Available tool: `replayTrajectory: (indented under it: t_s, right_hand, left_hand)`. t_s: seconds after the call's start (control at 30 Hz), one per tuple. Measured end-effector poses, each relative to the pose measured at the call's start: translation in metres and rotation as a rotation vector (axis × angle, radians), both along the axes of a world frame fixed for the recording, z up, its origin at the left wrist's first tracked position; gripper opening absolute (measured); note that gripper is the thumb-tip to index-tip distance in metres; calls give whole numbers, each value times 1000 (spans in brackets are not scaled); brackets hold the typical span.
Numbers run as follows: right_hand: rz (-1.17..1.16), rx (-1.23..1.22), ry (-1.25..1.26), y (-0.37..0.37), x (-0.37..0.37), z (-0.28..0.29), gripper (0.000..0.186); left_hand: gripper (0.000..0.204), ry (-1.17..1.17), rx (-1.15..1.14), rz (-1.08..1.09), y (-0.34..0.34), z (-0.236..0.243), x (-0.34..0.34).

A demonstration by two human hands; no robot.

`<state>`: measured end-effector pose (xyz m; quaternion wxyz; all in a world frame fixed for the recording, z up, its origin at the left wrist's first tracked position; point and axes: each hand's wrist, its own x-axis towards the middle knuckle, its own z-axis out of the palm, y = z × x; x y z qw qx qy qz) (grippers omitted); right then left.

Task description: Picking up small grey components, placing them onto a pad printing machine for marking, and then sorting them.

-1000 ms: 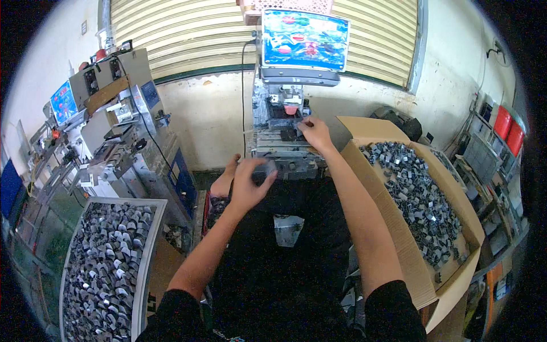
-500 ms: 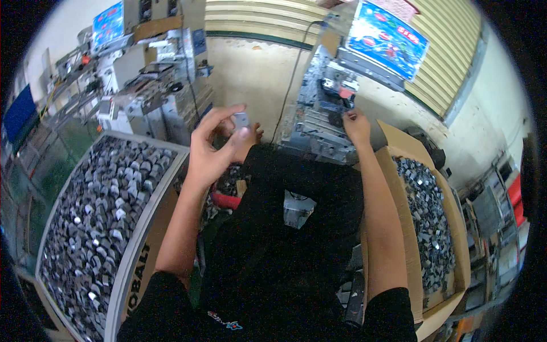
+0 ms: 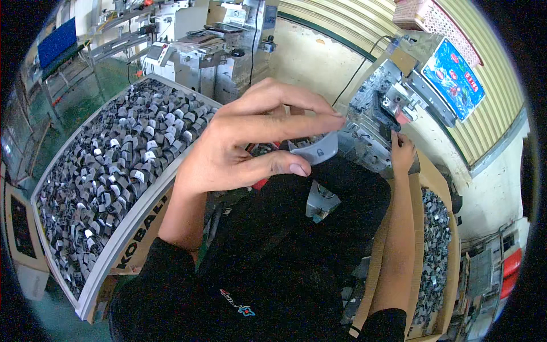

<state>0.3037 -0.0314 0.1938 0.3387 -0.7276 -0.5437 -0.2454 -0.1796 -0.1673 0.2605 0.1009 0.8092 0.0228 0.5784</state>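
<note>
1. Close to the camera, one left hand (image 3: pixel 245 137) grips one grey piece (image 3: pixel 316 153) between the thumb below and the fingers above; one small dark mark shows on the piece's outer face.
2. That single piece is near the middle of the view, in front of the black-clothed lap and well apart from the machine.
3. Farther off, one right hand (image 3: pixel 403 153) reaches to the bed of one machine (image 3: pixel 364 139), its fingertips at the dark part there; whether they grasp something I cannot tell.
4. This machine carries one blue panel (image 3: pixel 454 80) and one reddish pad (image 3: pixel 403 118), the pad just above the right fingertips.
5. Above and behind the panel stands one pink openwork basket (image 3: pixel 436 20).
6. On the left, one grey-rimmed tray (image 3: pixel 94 296) holds a deep heap of curved grey caps (image 3: pixel 137 148), far too many to count.
7. On the right, one open carton (image 3: pixel 454 273) holds many small grey parts (image 3: pixel 434 268), overlapping and likewise uncountable; the right forearm passes in front of it.
8. Behind the tray stands at least one further machine (image 3: pixel 199 62), cut off by the upper edge.
</note>
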Motion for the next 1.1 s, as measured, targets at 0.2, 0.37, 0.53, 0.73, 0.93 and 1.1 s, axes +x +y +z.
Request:
replayTrajectory:
  t_s: [0.2,0.37,0.53,0.73,0.93,1.1]
  right_hand:
    - [85,112,-164,-8,12,-23,41]
    - [119,177,-196,-18,10,-41,36]
    - [149,300,-250,-23,3,-46,35]
    - [162,296,-160,-25,-9,-46,36]
    - [139,303,-220,-24,3,-49,35]
    - [114,240,-294,-15,31,-56,38]
  left_hand:
    - [60,18,61,5,-13,1,1]
    - [63,-22,25,0,-16,-2,-1]
    - [34,-21,-14,-102,-16,-5,-4]
    - [34,9,-7,-68,-19,-3,-9]
    - [38,-76,-184,210,12,-14,-21]
    - [37,-115,-460,449,36,-46,-69]
